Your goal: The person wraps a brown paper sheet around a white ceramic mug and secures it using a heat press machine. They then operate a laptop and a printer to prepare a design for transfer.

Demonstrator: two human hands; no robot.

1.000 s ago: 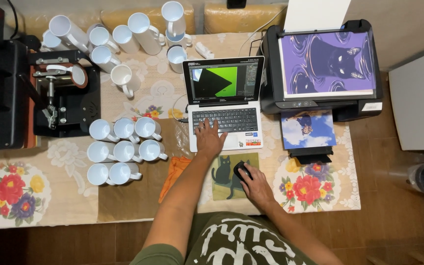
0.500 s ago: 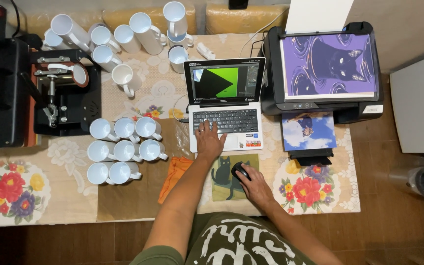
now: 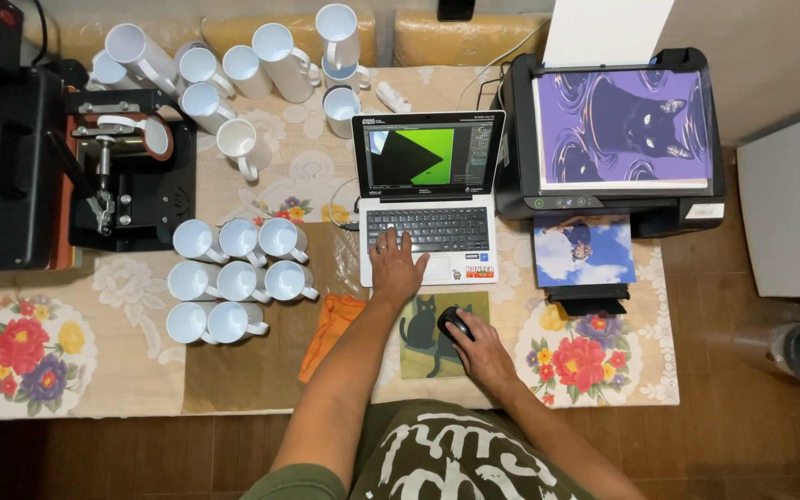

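a table [image 3: 122, 389] under a beige floral cloth stands on a brown wooden floor [image 3: 752, 417].

The right hand [image 3: 481, 352] covered most of the black mouse [image 3: 454, 323]. The left hand [image 3: 396, 268] hid part of the laptop's [image 3: 430, 199] palm rest. The black heat press [image 3: 2, 167] ran off the left edge, and the laptop's screen detail was too small to tell.
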